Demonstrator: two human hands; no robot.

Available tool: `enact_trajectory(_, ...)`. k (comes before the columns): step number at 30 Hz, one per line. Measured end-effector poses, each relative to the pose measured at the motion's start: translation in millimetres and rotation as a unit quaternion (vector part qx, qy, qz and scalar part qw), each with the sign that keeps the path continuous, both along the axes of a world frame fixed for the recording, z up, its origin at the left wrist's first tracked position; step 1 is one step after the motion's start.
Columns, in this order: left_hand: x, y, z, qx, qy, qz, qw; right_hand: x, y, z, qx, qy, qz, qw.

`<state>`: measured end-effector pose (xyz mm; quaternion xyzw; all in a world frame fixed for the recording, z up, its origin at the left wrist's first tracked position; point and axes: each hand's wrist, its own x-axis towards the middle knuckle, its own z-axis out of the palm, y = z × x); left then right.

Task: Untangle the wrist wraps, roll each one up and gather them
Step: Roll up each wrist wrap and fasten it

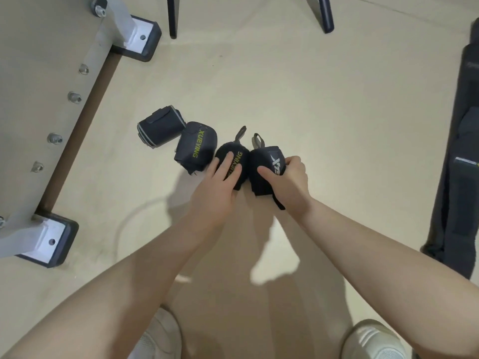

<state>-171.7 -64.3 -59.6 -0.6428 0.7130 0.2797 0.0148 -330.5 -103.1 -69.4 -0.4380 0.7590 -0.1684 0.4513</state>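
Several rolled black wrist wraps lie in a row on the beige floor. The leftmost roll (pixel 160 126) has grey edges. Beside it lies a roll with yellow lettering (pixel 195 146). My left hand (pixel 220 182) holds a third roll with yellow lettering (pixel 236 156), fingers laid over its top. My right hand (pixel 287 181) grips a fourth roll with white lettering (pixel 267 161), thumb on its left side and fingers curled round its right. Both held rolls touch each other and show a grey thumb loop at the far end.
A grey metal frame (pixel 64 112) with bolts and black feet stands at the left. Two dark legs (pixel 172 16) rise at the top. A long black padded object (pixel 458 151) lies along the right edge. My white shoes (pixel 373 340) are at the bottom.
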Motion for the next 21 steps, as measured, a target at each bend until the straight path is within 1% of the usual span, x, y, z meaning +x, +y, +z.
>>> enact_trajectory(1, 2.3, -1.6, -1.7, 0.007, 0.006, -0.004, 1.0, 0.9, 0.0, -0.3, -0.007, 0.047, 0.031, 0.998)
enact_trajectory(2, 3.9, -2.5, -2.3, 0.012, 0.004, -0.011, 1.0, 2.2, -1.2, -1.0, -0.009, 0.075, 0.051, 0.996)
enact_trajectory(5, 3.6, -0.5, -1.1, 0.032, -0.032, -0.045, 0.998, 5.9, -8.4, 3.4, 0.012, 0.081, 0.068, 0.994)
enact_trajectory(7, 2.6, 0.7, 2.1, 0.05, -0.082, -0.073, 0.993, 2.5, -11.6, 4.9, 0.034, 0.057, 0.07, 0.995)
enact_trajectory(9, 1.4, -2.4, 8.9, 0.054, -0.142, -0.107, 0.983, -8.7, -12.7, 7.6, 0.055, 0.012, 0.069, 0.996)
enact_trajectory(11, -4.6, -5.7, 18.2, 0.036, -0.184, -0.124, 0.974, -28.6, -8.4, 15.2, 0.061, -0.027, 0.064, 0.996)
enact_trajectory(12, -11.2, -6.8, 24.3, 0.016, -0.19, -0.132, 0.973, -43.0, -5.2, 17.7, 0.055, -0.051, 0.048, 0.996)
enact_trajectory(14, -35.0, -5.7, 32.7, -0.023, -0.177, -0.168, 0.969, -80.6, 4.5, 20.7, 0.041, -0.091, 0.006, 0.995)
enact_trajectory(15, -51.6, -4.8, 36.8, -0.039, -0.164, -0.208, 0.963, -102.2, 10.9, 21.2, 0.039, -0.096, -0.015, 0.995)
enact_trajectory(17, -88.7, -0.4, 39.2, -0.057, -0.155, -0.313, 0.935, -145.9, 25.0, 22.0, 0.035, -0.054, -0.046, 0.997)
enact_trajectory(18, -106.3, -0.3, 36.6, -0.05, -0.147, -0.345, 0.926, -168.1, 32.3, 21.7, 0.033, -0.028, -0.061, 0.997)
enact_trajectory(21, -163.7, -4.9, 32.8, -0.032, -0.118, -0.397, 0.909, -233.2, 55.1, 19.8, 0.021, -0.008, -0.093, 0.995)
